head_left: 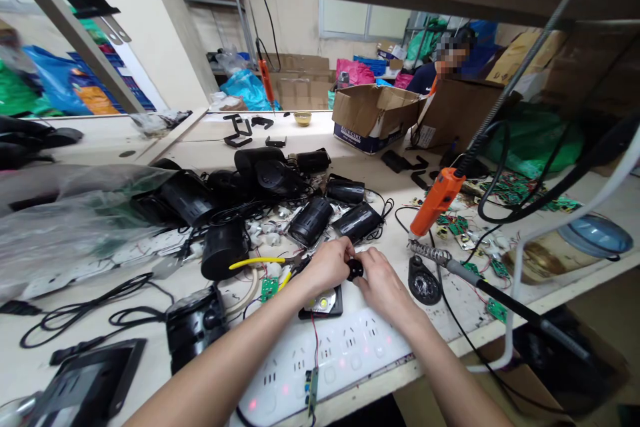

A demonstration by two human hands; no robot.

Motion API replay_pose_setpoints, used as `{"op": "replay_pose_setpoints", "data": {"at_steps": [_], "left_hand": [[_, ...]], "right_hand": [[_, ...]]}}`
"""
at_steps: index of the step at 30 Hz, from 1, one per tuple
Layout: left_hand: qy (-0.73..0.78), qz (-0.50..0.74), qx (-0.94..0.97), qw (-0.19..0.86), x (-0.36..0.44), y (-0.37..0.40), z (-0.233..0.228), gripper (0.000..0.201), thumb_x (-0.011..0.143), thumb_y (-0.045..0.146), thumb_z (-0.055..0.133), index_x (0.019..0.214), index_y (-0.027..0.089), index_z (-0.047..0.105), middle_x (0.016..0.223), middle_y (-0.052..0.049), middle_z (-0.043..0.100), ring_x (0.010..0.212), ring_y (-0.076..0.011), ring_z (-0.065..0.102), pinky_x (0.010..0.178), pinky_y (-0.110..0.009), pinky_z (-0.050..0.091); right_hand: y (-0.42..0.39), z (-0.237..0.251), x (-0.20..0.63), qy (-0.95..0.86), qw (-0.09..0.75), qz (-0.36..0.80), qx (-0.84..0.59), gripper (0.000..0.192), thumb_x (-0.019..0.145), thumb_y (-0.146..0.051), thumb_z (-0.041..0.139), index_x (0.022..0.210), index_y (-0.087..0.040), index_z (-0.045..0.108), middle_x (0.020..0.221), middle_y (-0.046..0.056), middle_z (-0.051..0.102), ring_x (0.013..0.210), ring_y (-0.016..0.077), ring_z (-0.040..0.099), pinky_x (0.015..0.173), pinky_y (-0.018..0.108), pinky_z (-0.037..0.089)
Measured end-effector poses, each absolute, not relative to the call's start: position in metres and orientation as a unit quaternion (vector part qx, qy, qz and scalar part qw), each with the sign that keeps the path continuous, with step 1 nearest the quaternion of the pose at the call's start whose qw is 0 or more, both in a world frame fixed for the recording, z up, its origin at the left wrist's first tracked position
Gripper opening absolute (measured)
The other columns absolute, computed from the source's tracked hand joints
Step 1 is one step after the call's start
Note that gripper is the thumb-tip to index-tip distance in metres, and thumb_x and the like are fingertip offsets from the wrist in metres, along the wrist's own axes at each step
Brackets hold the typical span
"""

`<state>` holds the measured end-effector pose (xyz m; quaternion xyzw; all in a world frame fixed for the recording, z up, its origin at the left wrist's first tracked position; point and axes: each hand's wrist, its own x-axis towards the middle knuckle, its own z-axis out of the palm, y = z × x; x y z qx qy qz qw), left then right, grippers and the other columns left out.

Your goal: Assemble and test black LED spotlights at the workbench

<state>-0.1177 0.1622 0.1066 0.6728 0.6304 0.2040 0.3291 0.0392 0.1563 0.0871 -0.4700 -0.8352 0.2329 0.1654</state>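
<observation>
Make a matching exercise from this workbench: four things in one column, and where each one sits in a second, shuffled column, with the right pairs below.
Things:
1. small black part
2. orange electric screwdriver
3. white power strip
4. cardboard box

Places:
A. at the far side of the bench, flaps open
B. pinched between the left hand and right hand
C. hanging on a cable right of the hands
D. at the near edge, under the forearms

Pairs: 1-B, 2-C, 3-D, 4-A
</observation>
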Motion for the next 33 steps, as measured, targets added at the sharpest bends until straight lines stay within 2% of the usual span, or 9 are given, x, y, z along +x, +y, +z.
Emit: {"op": "replay_pose_setpoints", "data": {"at_steps": [9,14,17,24,28,33], "left_hand": [[0.649,0.211,0.667,0.299,-0.114,0.165,0.101,0.033,0.065,-0.004,0.055,0.089,0.017,0.066,0.077,-0.003,0.069,0.075,-0.0179,0.064,0.067,-0.025,0.044],[0.653,0.216,0.66,0.302,-0.114,0.165,0.104,0.033,0.066,-0.004,0.052,0.088,0.016,0.067,0.074,-0.004,0.069,0.071,-0.0174,0.063,0.065,-0.026,0.043],[0.651,0.221,0.655,0.313,-0.115,0.165,0.105,0.033,0.067,-0.004,0.052,0.088,0.016,0.067,0.072,-0.002,0.068,0.069,-0.016,0.064,0.064,-0.024,0.044],[0.642,0.227,0.66,0.318,-0.119,0.163,0.111,0.03,0.067,-0.003,0.053,0.085,0.017,0.066,0.071,0.0,0.069,0.07,-0.0147,0.064,0.065,-0.022,0.046],[0.628,0.232,0.685,0.288,-0.122,0.154,0.122,0.03,0.069,-0.002,0.052,0.088,0.018,0.065,0.081,-0.003,0.069,0.077,-0.0173,0.065,0.072,-0.026,0.048],[0.576,0.244,0.736,0.259,-0.127,0.126,0.132,0.045,0.066,-0.004,0.053,0.104,0.02,0.061,0.107,-0.007,0.067,0.105,-0.023,0.061,0.092,-0.033,0.046]], "right_hand": [[0.156,0.08,0.044,-0.839,0.184,0.237,-0.455,0.038,0.081,-0.004,0.057,0.116,-0.018,0.059,0.105,0.01,0.055,0.104,0.0268,0.055,0.096,0.043,0.048],[0.156,0.08,0.045,-0.834,0.182,0.25,-0.456,0.041,0.079,-0.014,0.067,0.12,-0.018,0.059,0.106,0.008,0.056,0.107,0.0262,0.055,0.097,0.041,0.046],[0.157,0.08,0.045,-0.833,0.188,0.252,-0.456,0.041,0.077,-0.018,0.072,0.116,-0.018,0.06,0.106,0.008,0.057,0.108,0.0266,0.054,0.096,0.041,0.046],[0.156,0.08,0.045,-0.835,0.21,0.252,-0.442,0.035,0.077,-0.013,0.068,0.11,-0.018,0.058,0.105,0.008,0.057,0.105,0.0268,0.054,0.095,0.044,0.045],[0.154,0.085,0.048,-0.833,0.231,0.257,-0.431,0.039,0.078,-0.01,0.064,0.116,-0.017,0.056,0.107,0.008,0.054,0.103,0.0244,0.055,0.093,0.041,0.047],[0.147,0.099,0.049,-0.83,0.254,0.271,-0.415,0.04,0.08,-0.011,0.062,0.119,-0.02,0.056,0.104,0.007,0.054,0.095,0.0216,0.057,0.083,0.036,0.051]]}}
